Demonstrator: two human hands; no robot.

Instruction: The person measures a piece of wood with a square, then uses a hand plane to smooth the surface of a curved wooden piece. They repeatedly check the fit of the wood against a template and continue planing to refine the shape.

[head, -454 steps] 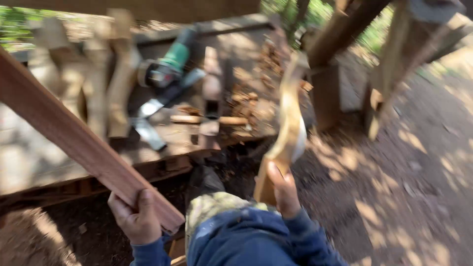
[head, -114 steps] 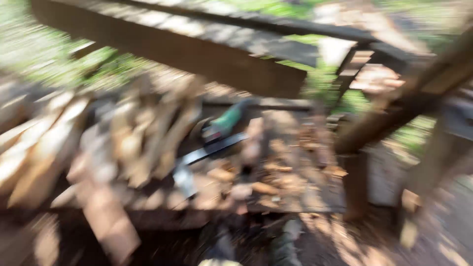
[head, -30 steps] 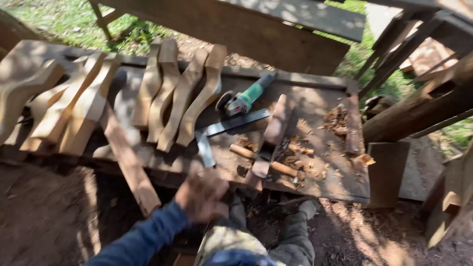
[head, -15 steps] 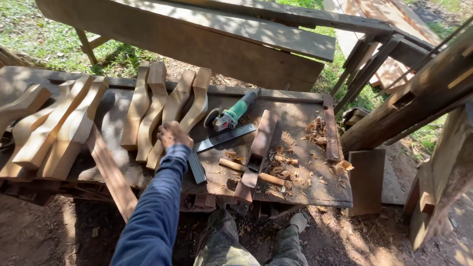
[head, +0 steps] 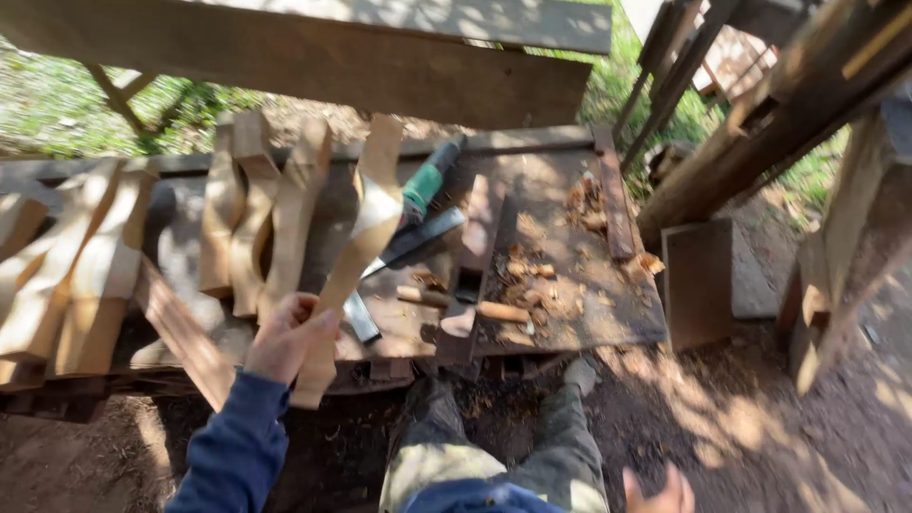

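My left hand [head: 285, 334] grips the lower end of a curved, carved wooden piece [head: 366, 223] and holds it lifted and tilted above the workbench [head: 579, 313]. Several similar carved wooden pieces [head: 256, 214] lie side by side on the bench just left of it. My right hand [head: 657, 492] shows only at the bottom edge, fingers apart, holding nothing. A green angle grinder [head: 427, 185] and a flat metal blade [head: 418, 237] lie on the bench behind the lifted piece.
A wooden-handled tool [head: 475, 309] and wood shavings [head: 532, 275] sit on the bench's right half. A long plank [head: 180, 337] leans at the front left. A heavy beam [head: 313, 66] crosses above. Slanted timbers [head: 760, 133] stand at the right. My legs [head: 503, 446] are below, on dirt ground.
My left hand reached to the row of carved pieces, took hold of the rightmost one and has lifted it toward me. The view has shifted closer and rightward.
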